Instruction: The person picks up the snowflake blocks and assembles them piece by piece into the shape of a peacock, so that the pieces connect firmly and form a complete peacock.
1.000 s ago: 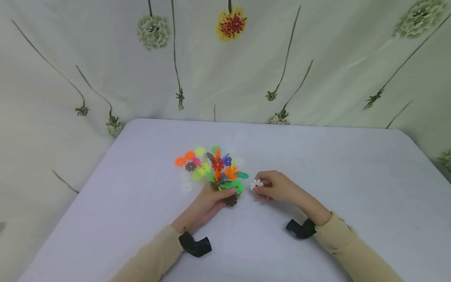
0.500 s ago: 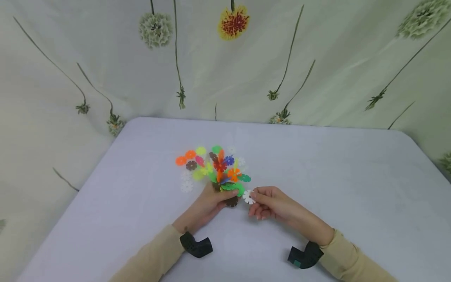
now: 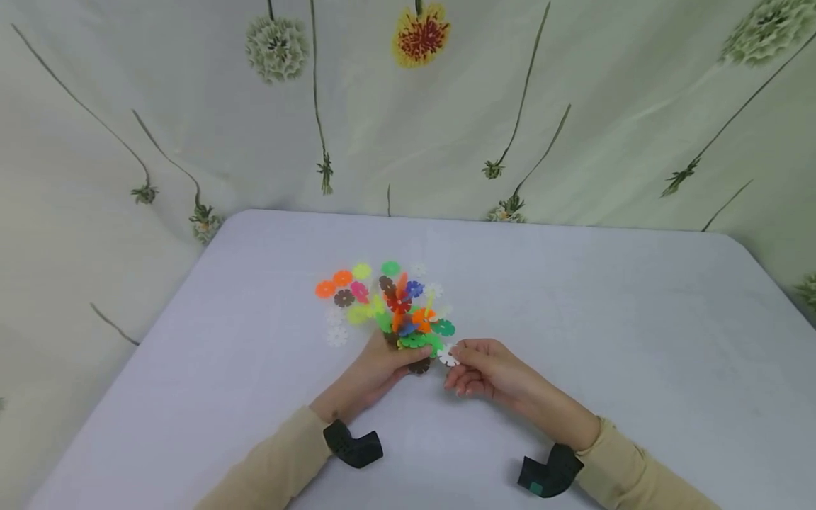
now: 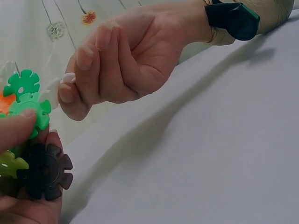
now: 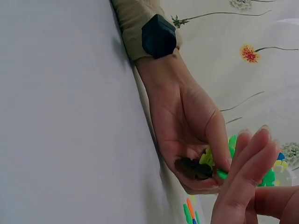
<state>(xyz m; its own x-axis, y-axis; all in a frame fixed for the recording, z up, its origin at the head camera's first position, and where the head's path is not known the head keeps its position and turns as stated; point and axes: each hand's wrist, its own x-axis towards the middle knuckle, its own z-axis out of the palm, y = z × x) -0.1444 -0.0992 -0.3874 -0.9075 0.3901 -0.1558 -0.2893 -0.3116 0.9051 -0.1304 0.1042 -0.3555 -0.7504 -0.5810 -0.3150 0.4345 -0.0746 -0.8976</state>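
My left hand [image 3: 372, 372] grips a cluster of interlocking notched plastic discs, its thumb lying over a green disc [image 4: 30, 109]. A dark brown disc [image 4: 44, 172] juts from the lower side of the cluster, with a yellow-green disc [image 4: 11, 164] beside it. Between thumb and index finger, my right hand [image 3: 500, 372] pinches a white disc [image 3: 448, 355], its edge right at the green disc. Red disc [image 3: 399, 302] and orange disc [image 3: 423, 320] pieces stand higher in the cluster. In the right wrist view, the right fingers [image 5: 247, 172] hide the white disc.
Loose discs lie on the white table [image 3: 605, 319] beyond the left hand: orange discs [image 3: 325, 289], a brown disc [image 3: 344, 298], a pink disc [image 3: 360, 291] and several white discs [image 3: 336, 336]. A flower-printed cloth [image 3: 446, 127] hangs behind the table.
My right hand has moved left and toward me, bringing the white disc from beside the cluster up to the green disc. The left hand keeps its grip, almost in place.
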